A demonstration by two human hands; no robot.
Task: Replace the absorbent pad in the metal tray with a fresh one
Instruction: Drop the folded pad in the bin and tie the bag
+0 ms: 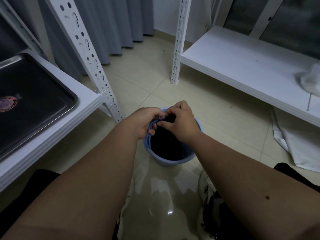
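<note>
The metal tray (43, 101) lies on the white shelf (69, 125) at the left, with no pad in it and only a round sticker on its floor. On the floor in front of me stands a blue bin (173, 161) with a dark inside. Both hands meet over its far rim. My left hand (147, 122) is closed on a blue strip (148, 137) at the rim; whether this is pad or part of the bin I cannot tell. My right hand (181, 123) pinches dark material at the bin's mouth. A white folded sheet (297, 146) lies on the floor at the right.
Perforated white shelf posts (97, 66) (178, 42) stand left and right of the bin. A low white shelf (233, 61) on the right carries a crumpled clear bag (310, 80). Grey curtains (110, 23) hang behind. The tiled floor is glossy near my knees and shoe (207, 191).
</note>
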